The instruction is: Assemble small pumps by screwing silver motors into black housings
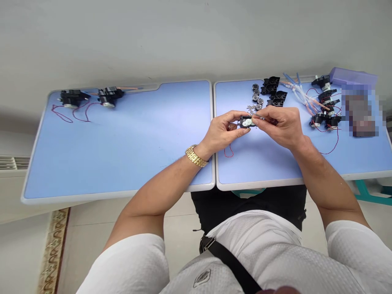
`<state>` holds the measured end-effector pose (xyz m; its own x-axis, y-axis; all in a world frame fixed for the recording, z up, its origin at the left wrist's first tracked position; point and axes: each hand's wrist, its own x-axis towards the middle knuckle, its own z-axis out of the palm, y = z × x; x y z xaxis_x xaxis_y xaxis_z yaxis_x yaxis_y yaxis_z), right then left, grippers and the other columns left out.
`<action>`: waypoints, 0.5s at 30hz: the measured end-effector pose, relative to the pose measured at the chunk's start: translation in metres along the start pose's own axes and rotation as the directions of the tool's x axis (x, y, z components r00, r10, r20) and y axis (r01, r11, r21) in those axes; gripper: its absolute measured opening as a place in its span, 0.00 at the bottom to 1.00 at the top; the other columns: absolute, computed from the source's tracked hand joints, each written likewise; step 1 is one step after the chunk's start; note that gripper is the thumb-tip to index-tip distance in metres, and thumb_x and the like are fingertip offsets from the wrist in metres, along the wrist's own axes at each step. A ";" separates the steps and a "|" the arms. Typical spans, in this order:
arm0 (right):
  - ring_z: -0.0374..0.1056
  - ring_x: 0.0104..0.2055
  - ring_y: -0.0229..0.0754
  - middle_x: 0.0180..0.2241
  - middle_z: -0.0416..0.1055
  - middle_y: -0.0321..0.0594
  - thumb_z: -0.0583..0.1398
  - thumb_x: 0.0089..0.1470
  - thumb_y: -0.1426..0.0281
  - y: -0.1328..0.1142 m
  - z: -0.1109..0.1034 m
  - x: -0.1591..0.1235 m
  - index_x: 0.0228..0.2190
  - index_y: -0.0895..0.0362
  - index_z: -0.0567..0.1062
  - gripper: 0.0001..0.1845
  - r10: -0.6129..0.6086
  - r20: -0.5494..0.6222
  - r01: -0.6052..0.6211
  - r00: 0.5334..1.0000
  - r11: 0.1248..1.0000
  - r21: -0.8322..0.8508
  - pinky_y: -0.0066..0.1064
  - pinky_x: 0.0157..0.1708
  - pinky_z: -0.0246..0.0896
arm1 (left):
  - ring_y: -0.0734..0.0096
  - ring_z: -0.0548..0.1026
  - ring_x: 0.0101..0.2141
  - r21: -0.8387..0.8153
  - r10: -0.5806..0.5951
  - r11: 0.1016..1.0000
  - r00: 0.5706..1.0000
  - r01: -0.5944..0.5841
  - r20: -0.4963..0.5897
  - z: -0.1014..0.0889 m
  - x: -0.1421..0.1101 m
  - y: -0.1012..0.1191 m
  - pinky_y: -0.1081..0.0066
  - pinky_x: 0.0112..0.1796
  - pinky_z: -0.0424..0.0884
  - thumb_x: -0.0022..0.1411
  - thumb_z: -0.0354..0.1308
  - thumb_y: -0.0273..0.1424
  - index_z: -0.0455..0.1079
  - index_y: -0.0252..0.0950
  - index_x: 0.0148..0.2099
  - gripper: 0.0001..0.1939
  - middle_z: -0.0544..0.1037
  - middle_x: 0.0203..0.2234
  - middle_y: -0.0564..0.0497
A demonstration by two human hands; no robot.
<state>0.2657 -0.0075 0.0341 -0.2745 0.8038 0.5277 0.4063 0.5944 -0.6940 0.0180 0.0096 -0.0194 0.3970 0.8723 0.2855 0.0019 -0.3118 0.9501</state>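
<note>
My left hand (226, 127) grips a small black gearbox housing (241, 123) between thumb and fingers, its inside facing up. White gears (246, 123) sit in the housing. Closed in a pinch, my right hand (280, 123) has its fingertips against the right side of the gears. A thin dark thing shows partly between those fingers, too small to name. Just beyond the hands lie a scatter of small screws (251, 109), several round metal motors (255, 93) and several black housing parts (277, 98). A loop of red wire (228, 152) lies below my left hand.
Two black assemblies with red wires (73, 98) lie at the far left. To the right are clear and orange tubes (301, 93), several more black assemblies (327, 98), a purple container (352, 76) and a blurred dark object (359, 116). A gap (214, 163) separates the two blue tables.
</note>
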 end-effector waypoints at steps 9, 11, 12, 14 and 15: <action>0.61 0.25 0.39 0.27 0.80 0.34 0.70 0.70 0.57 -0.003 0.004 -0.001 0.34 0.48 0.88 0.13 0.036 -0.054 -0.035 0.998 0.999 0.004 0.38 0.28 0.59 | 0.82 0.61 0.24 -0.013 -0.046 0.999 0.997 0.045 -0.062 0.005 -0.001 0.004 0.73 0.24 0.60 0.63 0.84 0.51 0.90 0.46 0.58 0.26 0.87 0.43 0.48; 0.61 0.25 0.39 0.27 0.81 0.34 0.69 0.70 0.56 -0.004 0.004 -0.001 0.34 0.47 0.88 0.14 0.045 -0.056 -0.045 0.997 0.999 0.003 0.38 0.28 0.59 | 0.80 0.62 0.25 -0.009 -0.051 0.999 0.996 0.051 -0.071 0.005 -0.001 0.004 0.73 0.24 0.62 0.62 0.84 0.51 0.90 0.46 0.58 0.26 0.87 0.42 0.48; 0.61 0.25 0.39 0.27 0.80 0.34 0.69 0.70 0.56 -0.005 0.004 -0.001 0.34 0.47 0.88 0.14 0.045 -0.058 -0.045 0.997 0.999 0.006 0.38 0.28 0.59 | 0.80 0.62 0.25 -0.008 -0.051 0.999 0.996 0.051 -0.074 0.005 -0.001 0.004 0.73 0.25 0.62 0.62 0.84 0.51 0.91 0.46 0.58 0.26 0.87 0.42 0.48; 0.62 0.25 0.39 0.26 0.80 0.34 0.70 0.69 0.57 -0.005 0.005 -0.001 0.34 0.47 0.89 0.13 0.042 -0.061 -0.042 0.997 0.999 0.012 0.38 0.28 0.59 | 0.80 0.62 0.25 -0.010 -0.052 0.999 0.996 0.051 -0.078 0.005 -0.002 0.004 0.73 0.25 0.63 0.62 0.84 0.50 0.91 0.46 0.58 0.26 0.87 0.43 0.48; 0.62 0.25 0.39 0.26 0.81 0.34 0.70 0.69 0.57 -0.006 0.005 -0.001 0.34 0.47 0.89 0.12 0.040 -0.062 -0.040 0.997 0.999 0.014 0.38 0.28 0.59 | 0.80 0.62 0.25 -0.010 -0.052 0.999 0.996 0.051 -0.079 0.005 -0.002 0.004 0.73 0.25 0.63 0.62 0.84 0.49 0.91 0.47 0.58 0.25 0.87 0.43 0.48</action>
<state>0.2595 -0.0113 0.0352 -0.2032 0.8242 0.5286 0.4050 0.5623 -0.7210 0.0221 0.0048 -0.0162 0.3226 0.9144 0.2446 0.0127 -0.2626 0.9648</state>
